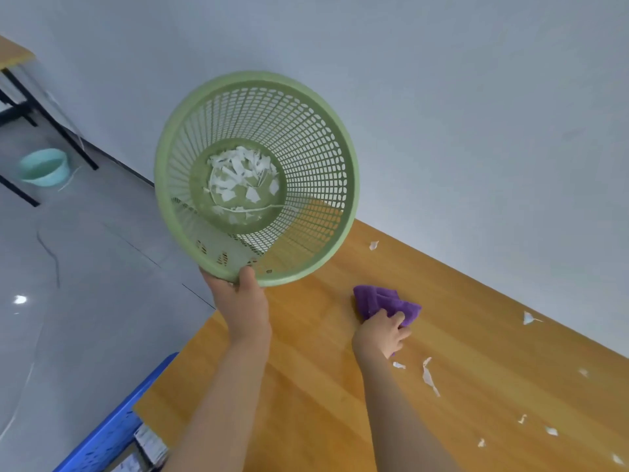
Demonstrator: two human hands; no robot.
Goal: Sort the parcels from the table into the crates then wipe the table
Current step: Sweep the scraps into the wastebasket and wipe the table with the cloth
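Head view: your left hand grips green wastebasket at tabletop edge so right hand, clutching purple cloth, can sweep paper scraps in.

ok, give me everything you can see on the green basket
The green basket is round and looks plastic, with lattice walls tapering to a solid base and a thick smooth rim. It is tilted, mouth toward the camera, at the table edge; whether it touches the wood cannot be told. Torn white paper scraps lie on its base. The left hand grips its lower rim, thumb over the edge.
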